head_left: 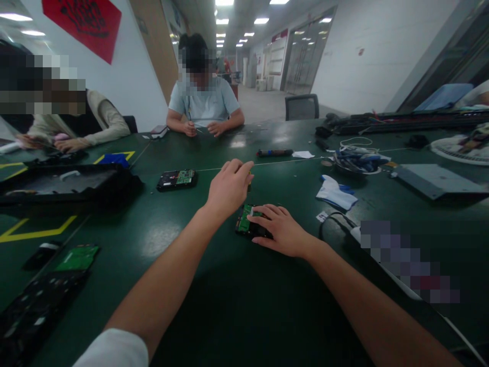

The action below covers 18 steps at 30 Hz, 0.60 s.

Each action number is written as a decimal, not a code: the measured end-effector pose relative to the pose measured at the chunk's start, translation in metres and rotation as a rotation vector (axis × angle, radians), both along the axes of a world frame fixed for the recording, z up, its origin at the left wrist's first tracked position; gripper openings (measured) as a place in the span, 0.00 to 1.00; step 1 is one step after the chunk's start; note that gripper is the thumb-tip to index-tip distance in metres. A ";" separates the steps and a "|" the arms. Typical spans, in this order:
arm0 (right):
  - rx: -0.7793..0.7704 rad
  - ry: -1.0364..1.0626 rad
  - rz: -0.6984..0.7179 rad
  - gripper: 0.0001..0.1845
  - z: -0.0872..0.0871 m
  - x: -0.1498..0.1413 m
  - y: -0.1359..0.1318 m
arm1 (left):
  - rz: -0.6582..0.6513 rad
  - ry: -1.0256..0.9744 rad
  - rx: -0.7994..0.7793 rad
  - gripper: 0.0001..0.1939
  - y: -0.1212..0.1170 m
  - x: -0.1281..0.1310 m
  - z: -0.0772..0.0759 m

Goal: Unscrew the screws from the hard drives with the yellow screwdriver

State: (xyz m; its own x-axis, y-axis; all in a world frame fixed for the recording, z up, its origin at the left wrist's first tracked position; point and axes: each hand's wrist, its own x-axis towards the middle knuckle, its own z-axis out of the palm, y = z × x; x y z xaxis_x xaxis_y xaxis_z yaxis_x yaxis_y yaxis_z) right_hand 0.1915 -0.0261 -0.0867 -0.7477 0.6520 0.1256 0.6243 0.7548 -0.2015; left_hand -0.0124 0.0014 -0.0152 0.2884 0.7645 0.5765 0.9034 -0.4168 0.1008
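Observation:
A hard drive [244, 220] with a green circuit board facing up lies on the dark green table in front of me. My right hand [282, 232] rests over its right side, thumb at the near edge and fingers across the top. Just above the drive's far left side is my left hand [229, 188], its fingers curled together. A small dark and yellowish thing shows at those fingertips; most of it is hidden, so its kind is unclear. Further left, another hard drive [178, 180] lies board side up, apart from both hands.
More drives [42, 300] lie at the near left, below a black tray [64, 186]. To the right are a white glove [336, 192], a bowl of cables [357, 159], a silver metal case [439, 181] and a pen-like tool [274, 152]. Two people sit across the table.

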 end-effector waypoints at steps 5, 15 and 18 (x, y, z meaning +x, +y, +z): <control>-0.004 -0.011 -0.047 0.33 0.000 0.001 -0.007 | -0.055 0.003 -0.025 0.22 -0.001 0.004 -0.002; 0.017 -0.003 -0.048 0.33 -0.004 0.000 -0.006 | -0.070 -0.081 -0.087 0.18 -0.002 0.018 -0.013; 0.009 0.001 -0.052 0.34 -0.004 0.000 -0.006 | -0.052 -0.079 -0.117 0.20 -0.001 0.018 -0.013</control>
